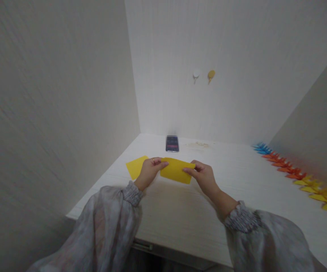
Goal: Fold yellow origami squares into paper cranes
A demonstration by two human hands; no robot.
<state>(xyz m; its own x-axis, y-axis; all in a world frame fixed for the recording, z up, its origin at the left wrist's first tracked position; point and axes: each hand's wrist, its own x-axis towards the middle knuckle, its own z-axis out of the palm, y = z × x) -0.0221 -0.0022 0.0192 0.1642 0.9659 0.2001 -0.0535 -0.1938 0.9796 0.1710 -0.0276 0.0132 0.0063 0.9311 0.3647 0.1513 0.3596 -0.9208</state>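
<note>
Between my two hands, above the white table, is a yellow sheet of paper (pixel 175 172) that looks folded into a rectangle. My left hand (pixel 149 170) pinches its left end, thumb in front and a ring on one finger. The right end is pinched by my right hand (pixel 203 174), also with the thumb in front. Another yellow sheet of paper (pixel 135 166) lies flat on the table, partly behind my left hand.
A phone (pixel 172 144) sits near the back wall. Folded paper shapes line the table's right side: blue (pixel 262 148), orange (pixel 286 165) and yellow (pixel 320 193). Two hooks, one white (pixel 196 75) and one yellow (pixel 211 75), are on the wall. The table (pixel 180 223) ends at a front edge near me.
</note>
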